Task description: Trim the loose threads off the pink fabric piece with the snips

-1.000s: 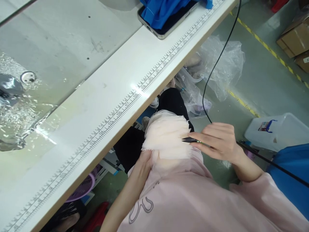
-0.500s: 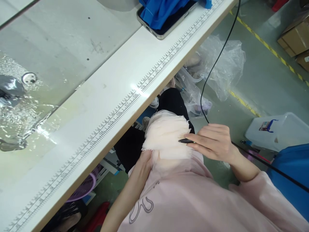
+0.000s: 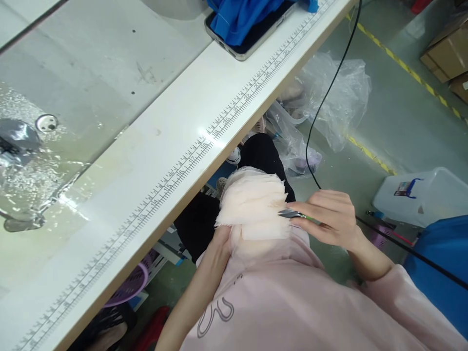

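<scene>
pale layered fabric (image 3: 252,202) lies over the person's lap (image 3: 261,153). left hand (image 3: 220,243) meets its left edge, fingers hidden by it. right hand (image 3: 331,217) grips small snips (image 3: 290,214), blade tips at its right edge; contact cannot be determined. beyond the fabric, to the left: ruled white table (image 3: 157,131). beyond the fabric, to the right: clear plastic bags (image 3: 338,100) on the floor (image 3: 398,117).

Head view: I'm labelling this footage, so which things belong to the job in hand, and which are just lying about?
In the job:
- pale layered sheer fabric on the lap, left hand at its edge
- small snips in the right hand

Apparently just lying about:
- smartphone under blue cloth
- clear plastic bag
- translucent bin
- cardboard box
</scene>
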Demonstrator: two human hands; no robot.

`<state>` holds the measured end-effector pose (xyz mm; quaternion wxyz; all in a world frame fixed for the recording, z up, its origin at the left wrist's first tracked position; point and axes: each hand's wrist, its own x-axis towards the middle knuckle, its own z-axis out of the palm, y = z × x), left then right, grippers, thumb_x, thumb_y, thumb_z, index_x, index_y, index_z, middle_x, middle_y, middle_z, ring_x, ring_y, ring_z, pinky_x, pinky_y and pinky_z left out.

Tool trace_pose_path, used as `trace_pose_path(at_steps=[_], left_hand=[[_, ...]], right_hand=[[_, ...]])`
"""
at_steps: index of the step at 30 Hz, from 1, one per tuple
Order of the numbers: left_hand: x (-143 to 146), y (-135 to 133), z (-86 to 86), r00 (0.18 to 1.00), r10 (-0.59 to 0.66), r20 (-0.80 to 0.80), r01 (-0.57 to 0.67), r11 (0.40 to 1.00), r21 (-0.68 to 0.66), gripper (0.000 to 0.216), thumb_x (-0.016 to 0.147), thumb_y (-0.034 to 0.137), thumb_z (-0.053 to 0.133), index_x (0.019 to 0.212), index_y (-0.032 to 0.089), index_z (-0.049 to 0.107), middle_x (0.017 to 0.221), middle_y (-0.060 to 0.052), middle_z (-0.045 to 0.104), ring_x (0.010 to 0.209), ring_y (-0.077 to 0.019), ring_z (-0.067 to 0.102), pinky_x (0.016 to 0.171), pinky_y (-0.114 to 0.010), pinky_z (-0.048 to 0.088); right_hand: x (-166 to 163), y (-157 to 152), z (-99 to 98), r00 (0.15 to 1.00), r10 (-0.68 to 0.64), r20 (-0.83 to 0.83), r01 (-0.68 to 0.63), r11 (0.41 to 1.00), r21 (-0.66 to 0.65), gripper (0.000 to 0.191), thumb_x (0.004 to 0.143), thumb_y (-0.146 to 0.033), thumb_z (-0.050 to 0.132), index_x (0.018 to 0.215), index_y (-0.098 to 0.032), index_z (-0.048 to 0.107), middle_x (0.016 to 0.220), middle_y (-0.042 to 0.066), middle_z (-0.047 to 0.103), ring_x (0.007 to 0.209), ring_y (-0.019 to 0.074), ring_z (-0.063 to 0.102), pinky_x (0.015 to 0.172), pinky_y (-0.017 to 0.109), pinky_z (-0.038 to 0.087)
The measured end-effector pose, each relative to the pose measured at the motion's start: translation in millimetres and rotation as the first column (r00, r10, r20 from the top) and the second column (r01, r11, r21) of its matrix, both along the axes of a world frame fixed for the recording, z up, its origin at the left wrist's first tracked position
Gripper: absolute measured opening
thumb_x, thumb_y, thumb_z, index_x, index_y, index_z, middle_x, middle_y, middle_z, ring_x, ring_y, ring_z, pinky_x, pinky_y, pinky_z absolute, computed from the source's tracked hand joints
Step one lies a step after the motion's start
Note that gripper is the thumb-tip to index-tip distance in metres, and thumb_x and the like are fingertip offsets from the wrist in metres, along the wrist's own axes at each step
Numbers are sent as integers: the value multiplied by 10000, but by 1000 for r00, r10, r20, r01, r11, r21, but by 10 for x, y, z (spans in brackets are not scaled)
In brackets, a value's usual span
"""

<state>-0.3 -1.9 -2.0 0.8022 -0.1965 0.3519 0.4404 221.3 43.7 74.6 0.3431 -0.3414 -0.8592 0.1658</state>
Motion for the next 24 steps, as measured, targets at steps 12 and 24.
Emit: trace_pose_path(at_steps=[12,24], left_hand=[[-9,12,12,996,-78,-36,80,995,54,530,907,117,390,1387,291,534,1247,-7,690,1323,-230,492,1158,-381,333],[2,16,32,995,-101,-13,102,993,52,486,888,123,425,1350,188,562,1193,-61,723,1257,-239,567,1144,-381,354]], right_hand=[[-55,11,-43,998,54,39,-56,997,46,247,858,-286,688,1070,-159,685,636,-33,578,541,85,476,509,244,354],[-80,54,-42,995,62,72,-71,988,135,246,867,-293,677,1069,-154,681,616,-41,583,538,86,479,506,253,342]])
